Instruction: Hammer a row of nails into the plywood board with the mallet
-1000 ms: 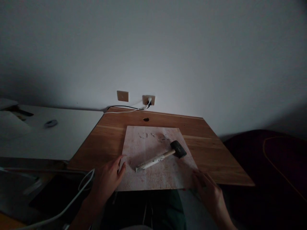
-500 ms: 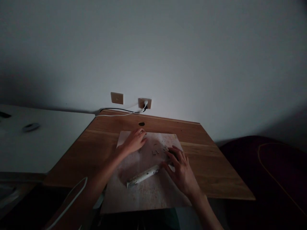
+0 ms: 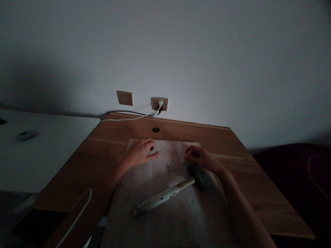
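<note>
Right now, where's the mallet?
In the head view, the mallet lies on the board, below the picture's centre: its dark head is just below the right hand, its pale handle slanting toward the lower left.

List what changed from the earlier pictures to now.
The left hand moved forward to the far left of the board; the right hand, from its near right corner to beyond the head of the hammer. Small metal pieces now lie bunched nearer the middle. The hammer still lies on the board.

Two bare forearms, bare fingers
</note>
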`<state>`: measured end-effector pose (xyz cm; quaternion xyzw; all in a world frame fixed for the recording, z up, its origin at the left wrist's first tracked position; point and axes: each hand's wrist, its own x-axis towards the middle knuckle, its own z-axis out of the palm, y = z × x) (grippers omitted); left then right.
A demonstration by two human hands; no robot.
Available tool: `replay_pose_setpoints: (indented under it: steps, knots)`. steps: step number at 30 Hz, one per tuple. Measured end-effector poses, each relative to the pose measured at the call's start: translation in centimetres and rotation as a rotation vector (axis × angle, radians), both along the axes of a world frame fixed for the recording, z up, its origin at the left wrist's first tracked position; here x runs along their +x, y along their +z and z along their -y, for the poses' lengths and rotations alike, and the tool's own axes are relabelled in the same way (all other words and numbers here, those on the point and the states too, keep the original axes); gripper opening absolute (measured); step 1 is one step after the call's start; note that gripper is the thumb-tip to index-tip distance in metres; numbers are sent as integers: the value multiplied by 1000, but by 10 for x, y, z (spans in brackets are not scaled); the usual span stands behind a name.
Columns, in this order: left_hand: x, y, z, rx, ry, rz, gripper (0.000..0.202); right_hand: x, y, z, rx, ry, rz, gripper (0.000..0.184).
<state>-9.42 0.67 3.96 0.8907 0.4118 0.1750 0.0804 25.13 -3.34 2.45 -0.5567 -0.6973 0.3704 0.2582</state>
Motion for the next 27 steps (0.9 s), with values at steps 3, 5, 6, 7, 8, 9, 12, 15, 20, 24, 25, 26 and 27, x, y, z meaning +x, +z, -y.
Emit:
replay_pose_setpoints:
  steps: [3, 5, 6, 7, 8, 9, 12, 15, 20, 24, 25, 26, 27]
  knots:
    - [-2, 5, 6, -99, -54, -81, 34, 4, -4, 9, -12, -12, -89, 49]
    - [-3, 7, 10, -144, -74, -118, 30, 6, -5, 12, -24, -2, -131, 51]
    - [-3, 8, 12, -154, -75, -127, 28, 7, -5, 13, -36, 7, -141, 52]
    - [-4, 9, 14, -160, -75, -130, 27, 8, -5, 13, -46, 12, -140, 52]
    - [-4, 9, 15, -165, -76, -127, 25, 8, -5, 13, -51, 15, -127, 52]
    - [-5, 9, 16, -170, -81, -121, 23, 9, -5, 12, -47, 17, -107, 51]
    - [-3, 7, 18, -198, -101, -108, 20, 9, 0, 13, -1, 48, -27, 46]
    - [1, 5, 17, -211, -123, -109, 22, 7, 14, 15, 16, 90, 58, 39]
    - [15, -3, 18, -231, -198, 29, 24, -15, 45, 17, -31, 70, 341, 24]
    - [30, -12, 25, -258, -235, 162, 22, -48, 59, 21, 0, 99, 637, 16]
    - [32, -13, 26, -258, -250, 181, 22, -56, 61, 23, 13, 111, 700, 21]
    - [34, -13, 28, -261, -267, 197, 22, -63, 62, 24, 27, 117, 746, 25]
    - [34, -14, 28, -264, -287, 209, 21, -68, 62, 25, 33, 120, 774, 27]
